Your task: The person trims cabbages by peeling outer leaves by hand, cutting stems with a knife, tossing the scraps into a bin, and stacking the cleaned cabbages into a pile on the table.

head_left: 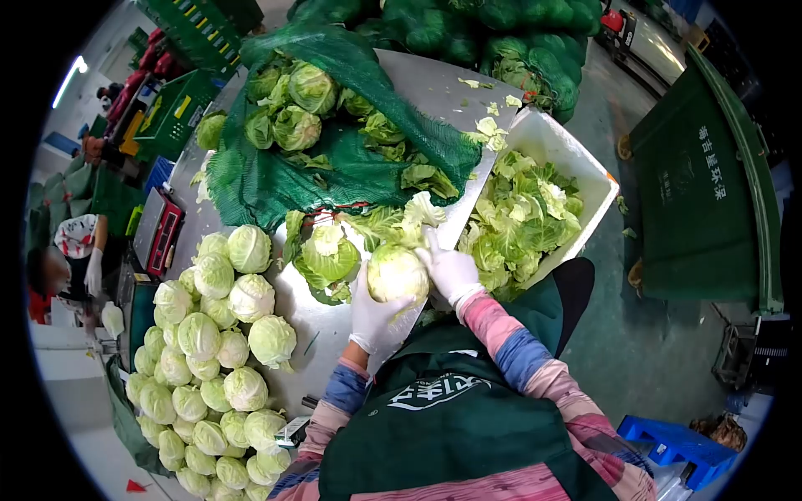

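Note:
A pale cabbage [398,273] rests in my left hand [380,313], whose gloved fingers wrap round its left and lower side. My right hand [451,269], also in a white glove, is at the cabbage's right side, with a finger stretched up by a loose outer leaf [422,215]. Whether its other fingers grip a leaf is hard to make out. Loose green leaves [326,259] lie just left of the cabbage on the metal table [311,355]. Beyond them a green mesh bag [334,184] lies open with several untrimmed cabbages [312,88] in it.
Many trimmed cabbages [199,336] are piled at the left. A white foam box [597,179] full of leaves stands right of the table. Full mesh bags [535,63] are at the back, a green bin [702,184] at the right. Another person [79,255] is at the far left.

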Available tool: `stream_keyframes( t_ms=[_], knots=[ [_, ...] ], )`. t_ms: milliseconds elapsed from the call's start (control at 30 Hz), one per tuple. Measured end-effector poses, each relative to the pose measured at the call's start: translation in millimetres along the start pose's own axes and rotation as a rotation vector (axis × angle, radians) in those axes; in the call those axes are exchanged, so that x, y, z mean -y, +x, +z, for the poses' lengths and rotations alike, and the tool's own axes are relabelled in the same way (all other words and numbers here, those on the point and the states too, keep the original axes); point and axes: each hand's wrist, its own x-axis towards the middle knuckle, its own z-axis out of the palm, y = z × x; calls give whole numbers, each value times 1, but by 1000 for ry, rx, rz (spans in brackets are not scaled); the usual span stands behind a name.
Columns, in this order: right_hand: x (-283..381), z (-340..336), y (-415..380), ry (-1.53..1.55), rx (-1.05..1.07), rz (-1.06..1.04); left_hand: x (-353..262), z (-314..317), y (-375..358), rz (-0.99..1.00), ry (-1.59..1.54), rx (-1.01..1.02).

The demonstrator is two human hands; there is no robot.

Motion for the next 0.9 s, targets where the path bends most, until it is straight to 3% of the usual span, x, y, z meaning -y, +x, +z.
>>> stream_keyframes(
  t_ms=[67, 100, 200, 233, 333, 367, 467, 500, 533, 600, 700, 733, 800, 833, 900],
  knots=[
    [-29, 5, 15, 42, 252, 249, 1, 1, -10, 123, 48, -18],
    [-39, 1, 13, 130, 245, 275, 7, 3, -12, 145, -4, -19],
    [-10, -34, -1, 390, 168, 192, 15, 2, -12, 135, -116, -14],
    [-6, -15, -2, 390, 95, 154, 16, 1, -11, 132, -90, -12],
    [19, -11, 9, 410, 266, 186, 6, -5, -10, 135, -61, 32],
    [18, 3, 11, 441, 120, 149, 13, -6, -7, 133, -111, 51],
    [-2, 37, 34, 617, 89, 200, 20, -13, -2, 176, -90, 126],
    [-11, 52, 38, 493, -12, 164, 18, -15, 0, 179, -90, 118],
    [-26, 54, 40, 318, 108, 179, 15, -18, 1, 200, -16, 169],
    [-44, 56, 28, 353, 137, 220, 7, -26, 6, 233, 64, 213],
    [-38, 48, 19, 441, 13, 312, 8, -27, 12, 163, -131, 258],
    [-31, 33, 16, 438, 14, 311, 7, -27, 19, 162, -135, 257],
    [-15, -3, 8, 612, -53, 89, 6, -24, 29, 275, -30, 218],
    [-20, -5, 8, 475, -11, -34, 9, -22, 38, 347, 118, 167],
    [-26, -10, 8, 388, 55, -13, 9, -8, 49, 267, 45, 154]
  ],
)
